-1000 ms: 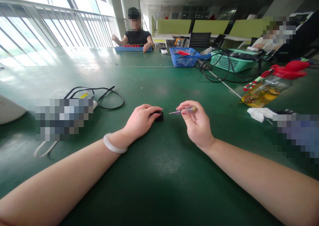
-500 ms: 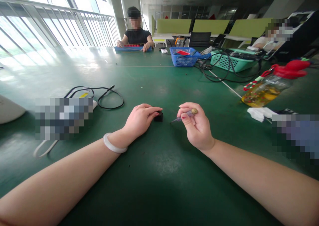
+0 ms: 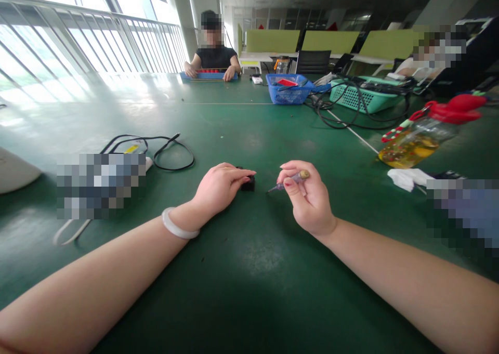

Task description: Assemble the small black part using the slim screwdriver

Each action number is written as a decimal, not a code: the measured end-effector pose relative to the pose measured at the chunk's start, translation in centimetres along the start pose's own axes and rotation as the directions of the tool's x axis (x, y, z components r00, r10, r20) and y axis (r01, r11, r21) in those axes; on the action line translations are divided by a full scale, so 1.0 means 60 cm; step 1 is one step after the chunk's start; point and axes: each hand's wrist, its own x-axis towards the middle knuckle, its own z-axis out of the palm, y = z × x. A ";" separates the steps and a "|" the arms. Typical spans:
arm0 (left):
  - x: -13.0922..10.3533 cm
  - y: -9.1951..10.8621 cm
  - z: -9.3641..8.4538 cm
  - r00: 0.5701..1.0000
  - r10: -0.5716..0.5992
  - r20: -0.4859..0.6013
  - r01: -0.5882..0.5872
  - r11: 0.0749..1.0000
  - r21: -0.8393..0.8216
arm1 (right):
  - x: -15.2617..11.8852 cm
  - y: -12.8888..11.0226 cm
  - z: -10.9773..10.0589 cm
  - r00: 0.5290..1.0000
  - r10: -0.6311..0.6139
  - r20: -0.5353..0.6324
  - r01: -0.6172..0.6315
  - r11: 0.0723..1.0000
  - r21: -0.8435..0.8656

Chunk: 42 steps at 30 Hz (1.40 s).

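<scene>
A small black block (image 3: 248,184) sits on the green tabletop (image 3: 249,302). My left hand (image 3: 221,188) is closed on its left side and top, with thumb and fingertips against it; the fingers cover part of it. To the right, my right hand (image 3: 307,195) pinches a small screwdriver (image 3: 281,185) with a clear purplish handle and a yellowish end. Its thin shaft points left and slightly down, with the tip a short way right of the block, apart from it. Whether the tip touches the table I cannot tell.
Left lies a black cable (image 3: 191,161) beside a blurred-out item. A red-lidded bottle (image 3: 413,143) and white cloth (image 3: 407,178) are on the right. Farther back are a blue basket (image 3: 288,94), a green basket (image 3: 362,99), tangled cables, and a person (image 3: 214,57) with a blue tray (image 3: 212,76).
The fingers of my left hand have shifted slightly on the black block, and a little more of its top edge shows. My right hand and the screwdriver stay practically still.
</scene>
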 end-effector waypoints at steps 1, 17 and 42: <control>0.000 -0.001 0.001 1.000 0.017 0.003 -0.017 1.000 -0.005 | 0.000 0.000 0.000 1.000 0.001 0.000 -0.001 1.000 0.000; -0.002 -0.016 0.008 0.963 -0.268 -0.024 0.269 0.954 0.136 | 0.001 -0.002 0.000 1.000 -0.007 0.005 0.007 1.000 -0.012; -0.005 -0.007 0.008 0.988 -0.030 0.154 0.039 0.998 -0.055 | -0.002 -0.005 0.001 0.999 -0.043 -0.025 0.043 0.999 0.014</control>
